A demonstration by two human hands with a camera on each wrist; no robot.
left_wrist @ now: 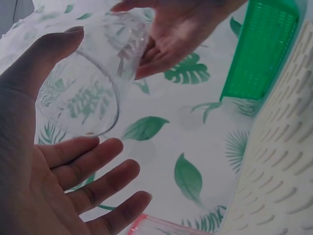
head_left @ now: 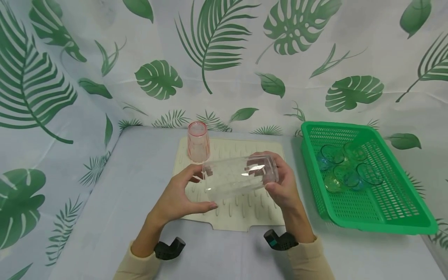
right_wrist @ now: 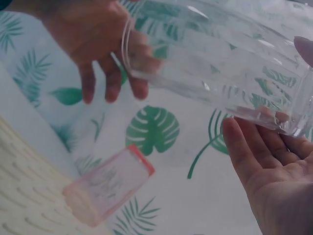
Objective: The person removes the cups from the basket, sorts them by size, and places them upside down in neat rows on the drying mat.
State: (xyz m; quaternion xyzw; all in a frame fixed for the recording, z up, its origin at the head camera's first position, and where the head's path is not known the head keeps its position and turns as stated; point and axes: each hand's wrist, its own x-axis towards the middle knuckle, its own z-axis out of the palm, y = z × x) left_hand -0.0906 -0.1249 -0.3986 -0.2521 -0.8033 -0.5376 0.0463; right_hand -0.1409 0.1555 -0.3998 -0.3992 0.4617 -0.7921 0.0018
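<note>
A large clear glass [head_left: 234, 177] [right_wrist: 210, 63] lies sideways in the air above the cream ridged mat [head_left: 227, 219]. Its thick base is gripped by the right hand [head_left: 287, 188] [right_wrist: 274, 171], thumb on one side and fingers on the other. At the glass's mouth, the left hand [head_left: 173, 198] [left_wrist: 49, 171] spreads its thumb and fairly straight fingers around the rim; whether it bears any weight I cannot tell. A pink-rimmed glass [head_left: 198, 144] [right_wrist: 110, 186] stands upright at the mat's back left corner.
To the right sits a green perforated basket [head_left: 402, 227] [left_wrist: 261, 49] holding several small tinted glasses [head_left: 334, 182] near its left side. Leaf-print cloth [head_left: 220, 77] hangs behind and at the left of the pale table surface [head_left: 112, 202].
</note>
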